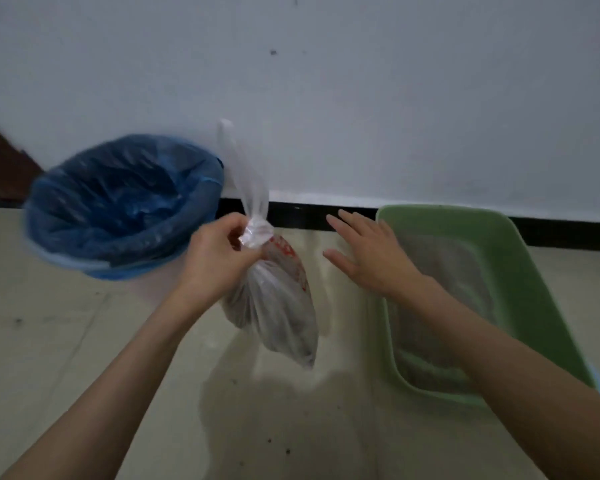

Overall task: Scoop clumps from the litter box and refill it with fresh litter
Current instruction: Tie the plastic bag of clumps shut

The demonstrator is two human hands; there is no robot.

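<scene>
- My left hand (219,258) pinches the knotted neck of a thin clear plastic bag (278,306); thumb and fingers (238,225) are curled tight on the twist just under the knot, and the bag hangs free above the tiled floor (84,341), between the bin and the tray.
- The bag sags long and full at the bottom, with dark lumps showing dimly through the film and red print near its top. I judge it moderately heavy and soft: the load would swing and shift, and the film looks thin enough to tear if dragged or poked. The neck is the place to hold it; a second hand under the belly would take the weight.
- My right hand (368,251) hovers to the right of the bag, fingers straight and spread, holding nothing and not touching the bag.
- Under my right forearm lies the green litter box (520,271), on the floor against the wall, with a grey, grainy layer inside. It looks like stiff plastic, best taken by its rim.
- Far left stands a bin lined with a blue bin bag (118,202), mouth open, blurred in this view.
- Behind, the bag's loose handles reach up toward a white wall hook (224,128); I cannot tell whether they are on it.
</scene>
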